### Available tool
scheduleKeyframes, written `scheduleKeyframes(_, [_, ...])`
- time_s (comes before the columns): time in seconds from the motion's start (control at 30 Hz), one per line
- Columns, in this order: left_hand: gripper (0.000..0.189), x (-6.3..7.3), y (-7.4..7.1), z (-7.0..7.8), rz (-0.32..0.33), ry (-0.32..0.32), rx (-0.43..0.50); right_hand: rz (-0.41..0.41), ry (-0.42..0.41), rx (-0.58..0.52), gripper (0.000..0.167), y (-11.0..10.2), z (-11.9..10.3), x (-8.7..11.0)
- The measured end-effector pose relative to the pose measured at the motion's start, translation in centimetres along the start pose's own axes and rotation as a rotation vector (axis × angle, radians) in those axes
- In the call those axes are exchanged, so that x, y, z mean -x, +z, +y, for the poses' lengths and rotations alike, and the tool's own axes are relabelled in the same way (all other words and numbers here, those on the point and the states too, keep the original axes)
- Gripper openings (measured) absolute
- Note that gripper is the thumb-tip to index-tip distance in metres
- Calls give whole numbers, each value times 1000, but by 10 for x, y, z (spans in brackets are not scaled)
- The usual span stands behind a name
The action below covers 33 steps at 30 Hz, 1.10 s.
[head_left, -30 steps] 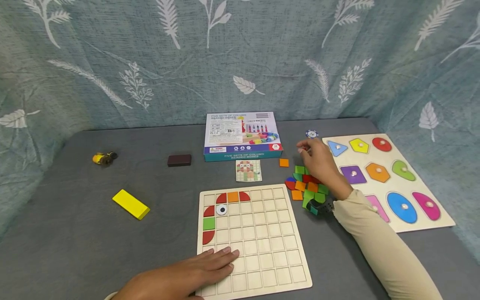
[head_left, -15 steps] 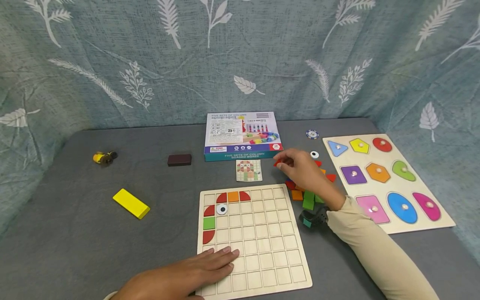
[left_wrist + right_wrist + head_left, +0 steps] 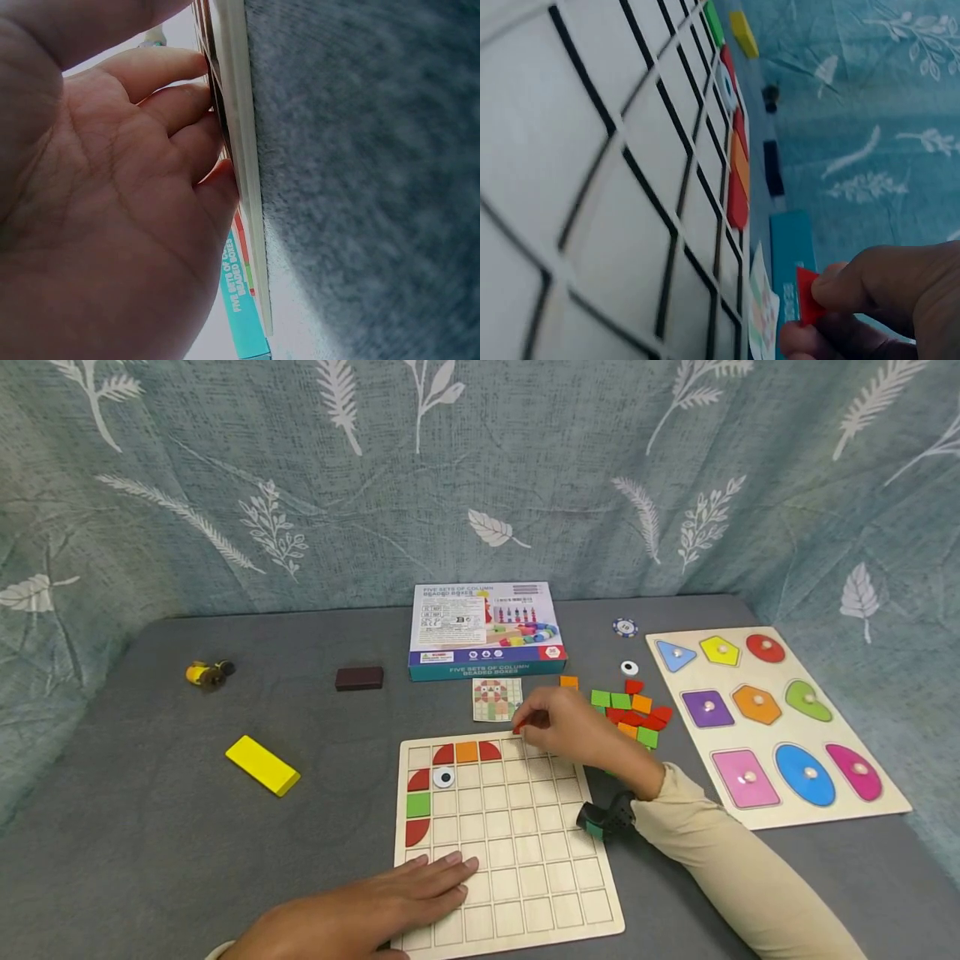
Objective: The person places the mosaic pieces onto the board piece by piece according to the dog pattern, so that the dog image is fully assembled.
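Observation:
A wooden grid board (image 3: pixel 536 868) lies in front of me, with red quarter-circle tiles, an orange tile (image 3: pixel 467 752), a green tile (image 3: pixel 417 805) and an eye disc (image 3: pixel 444 777) in its upper left cells. My left hand (image 3: pixel 390 897) rests with straight fingers on the board's lower left part. Over the board's top edge, my right hand (image 3: pixel 566 727) pinches a red tile (image 3: pixel 808 296) between thumb and fingers; in the head view the hand mostly hides it. Just behind the board lies a small pattern card (image 3: pixel 495 700), its right edge close to the right hand.
Loose red, green and orange tiles (image 3: pixel 621 700) lie right of the board, near another eye disc (image 3: pixel 629 668). A shape puzzle board (image 3: pixel 783 735) is farther right. A bead-set box (image 3: pixel 486 631), poker chip (image 3: pixel 625 627), dark block (image 3: pixel 359 678), yellow block (image 3: pixel 262 766) and toy vehicle (image 3: pixel 209 675) also lie around.
My right hand has come away from the loose tile pile with a red tile and moved left to the board's top edge. The left hand has stayed in place.

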State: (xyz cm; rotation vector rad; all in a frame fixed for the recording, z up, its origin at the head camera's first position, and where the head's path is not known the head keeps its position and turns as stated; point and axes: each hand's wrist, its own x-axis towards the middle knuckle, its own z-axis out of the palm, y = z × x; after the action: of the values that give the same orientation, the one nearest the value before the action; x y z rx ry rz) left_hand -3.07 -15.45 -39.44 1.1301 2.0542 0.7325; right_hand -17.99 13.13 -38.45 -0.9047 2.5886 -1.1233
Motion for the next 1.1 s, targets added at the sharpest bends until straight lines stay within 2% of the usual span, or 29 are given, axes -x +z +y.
scheduleKeyframes(0.17, [72, -1, -1, -1, -13, -19, -8, -11, -28, 2, 13, 9, -8, -3])
scheduleKeyframes(0.37, [74, -1, -2, -1, -21, -28, -1, -66, -37, 9, 13, 20, -16, -5])
scheduleKeyframes(0.6, [74, -2, -2, -2, -24, -23, -7, -146, -147, 5, 14, 37, -23, -8])
scheduleKeyframes(0.83, [71, -1, -2, -2, -19, -7, 1, -223, -178, 57, 15, 46, -31, -13])
scheduleKeyframes(1.1, [73, -3, -1, -3, -26, -20, -20, -211, -163, 145, 15, 50, -35, -14])
